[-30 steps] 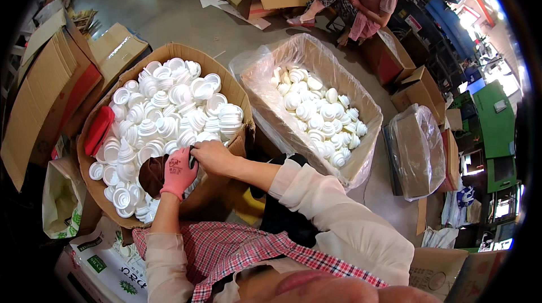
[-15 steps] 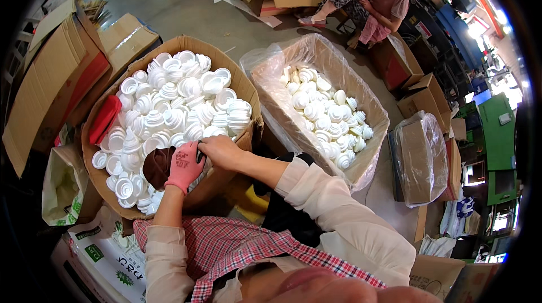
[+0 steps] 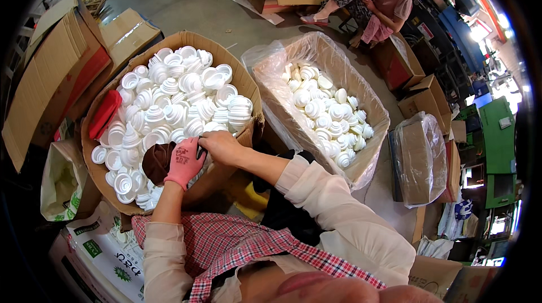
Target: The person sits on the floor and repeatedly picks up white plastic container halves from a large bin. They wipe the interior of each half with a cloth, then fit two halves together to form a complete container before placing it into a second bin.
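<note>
pink-gloved left hand (image 3: 185, 162), curled, touches brown cloth (image 3: 155, 163) over white caps (image 3: 169, 112); bent right hand (image 3: 221, 147) meets the left; cannot tell what either holds.

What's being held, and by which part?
Can't tell for sure: brown cloth bunches against the left hand, grip hidden; the right hand meets the pink glove's dark edge, hold unclear.

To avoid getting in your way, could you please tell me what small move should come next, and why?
I'd judge that the right hand might adjust the fingertips of the pink glove, since its bare fingers seem to meet them; the left hand wears it beside the brown bundle.
</note>
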{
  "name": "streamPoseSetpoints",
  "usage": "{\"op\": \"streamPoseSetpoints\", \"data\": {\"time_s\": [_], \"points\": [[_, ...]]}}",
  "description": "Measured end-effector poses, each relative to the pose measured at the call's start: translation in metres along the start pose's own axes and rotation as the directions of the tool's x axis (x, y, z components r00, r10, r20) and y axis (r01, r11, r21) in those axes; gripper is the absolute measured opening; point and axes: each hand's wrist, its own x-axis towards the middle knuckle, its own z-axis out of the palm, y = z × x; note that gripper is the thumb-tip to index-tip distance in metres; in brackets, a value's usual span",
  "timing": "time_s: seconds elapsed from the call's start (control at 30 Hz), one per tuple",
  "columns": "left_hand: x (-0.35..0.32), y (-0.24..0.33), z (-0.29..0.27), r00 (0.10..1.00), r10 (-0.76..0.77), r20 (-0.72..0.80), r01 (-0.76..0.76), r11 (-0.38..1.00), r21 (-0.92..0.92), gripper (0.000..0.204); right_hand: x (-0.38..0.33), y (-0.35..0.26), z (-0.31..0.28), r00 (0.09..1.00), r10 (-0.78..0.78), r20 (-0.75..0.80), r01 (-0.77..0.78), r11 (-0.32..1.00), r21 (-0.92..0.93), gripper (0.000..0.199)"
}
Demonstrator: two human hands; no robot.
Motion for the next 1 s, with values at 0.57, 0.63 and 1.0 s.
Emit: {"op": "streamPoseSetpoints", "data": {"time_s": [0.57, 0.63, 1.0], "points": [[0.0016, -0.0011, -0.0018, 1.0, -0.008, -0.005, 0.008, 0.999, -0.042, 0.03, -0.0001, -0.0004, -0.0013, 0.992, 0.026, 0.126, -0.035, 0.997, 0.07, 0.016], [0.0014, -0.0011, -0.0023, 1.0, -0.018, 0.018, 0.019, 0.999, -0.035, 0.031, 0.0001, -0.0008, -0.0017, 0.986, 0.04, 0.162, -0.053, 0.996, 0.075, 0.02], [-0.0007, -0.007, 0.0023, 0.999, 0.011, -0.039, -0.012, 1.0, -0.024, 0.038, -0.005, 0.0005, -0.0069, 0.993, 0.004, 0.114, -0.021, 0.988, 0.155, 0.02]]}}
